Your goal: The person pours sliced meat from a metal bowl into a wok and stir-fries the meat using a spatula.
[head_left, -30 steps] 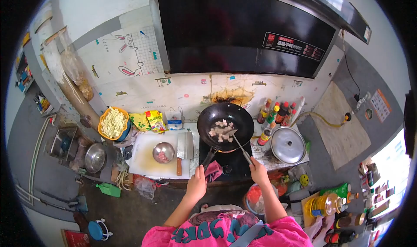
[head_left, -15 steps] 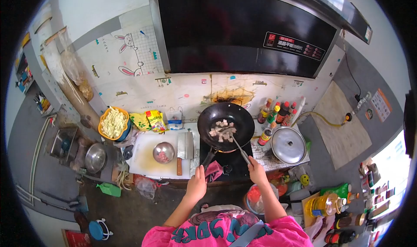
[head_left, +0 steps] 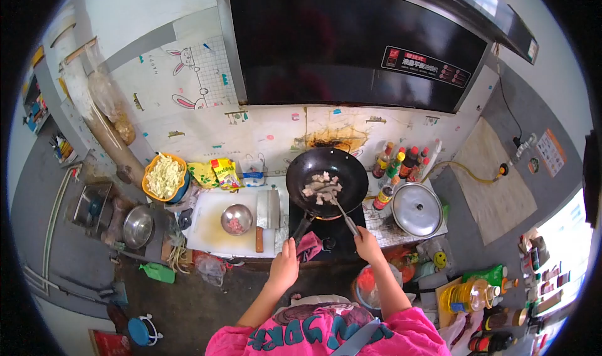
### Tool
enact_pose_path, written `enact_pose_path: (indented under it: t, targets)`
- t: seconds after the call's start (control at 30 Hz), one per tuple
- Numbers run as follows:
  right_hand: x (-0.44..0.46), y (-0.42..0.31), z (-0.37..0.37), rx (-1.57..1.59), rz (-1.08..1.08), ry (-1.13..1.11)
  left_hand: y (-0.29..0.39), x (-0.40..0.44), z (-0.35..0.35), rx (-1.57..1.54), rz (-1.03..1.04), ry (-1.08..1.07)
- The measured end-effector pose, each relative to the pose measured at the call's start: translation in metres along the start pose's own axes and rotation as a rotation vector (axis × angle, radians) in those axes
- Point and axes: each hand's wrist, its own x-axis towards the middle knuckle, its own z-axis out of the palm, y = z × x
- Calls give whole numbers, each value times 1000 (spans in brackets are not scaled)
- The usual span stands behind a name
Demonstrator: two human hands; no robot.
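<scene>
The wok [head_left: 355,171] is black. The shirt [head_left: 231,341] is pink with teal lettering. The cleaver handle [head_left: 259,239] is orange-brown.

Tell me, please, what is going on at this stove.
A person is tending a black wok on the stove. The left hand grips the wok handle, while the right hand holds a metal spatula, its blade among pale chunks, apparently meat, in the wok. To the left, a steel bowl with pink pieces and a cleaver rest on a white cutting board.
</scene>
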Motion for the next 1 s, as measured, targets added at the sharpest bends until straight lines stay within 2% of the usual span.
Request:
enact_pose_path:
  t: [0.27, 0.63, 1.0]
  targets:
    - [-9, -5, 4, -42, -102, 57, -2, -1, 3, -6, 16, 17]
    - [21, -10, 28, -13, -44, 63, -1, -2, 2, -20, 7, 21]
    - [-2, -19, 7, -35, -53, 44, -3, 0, 3, -29, 18, 20]
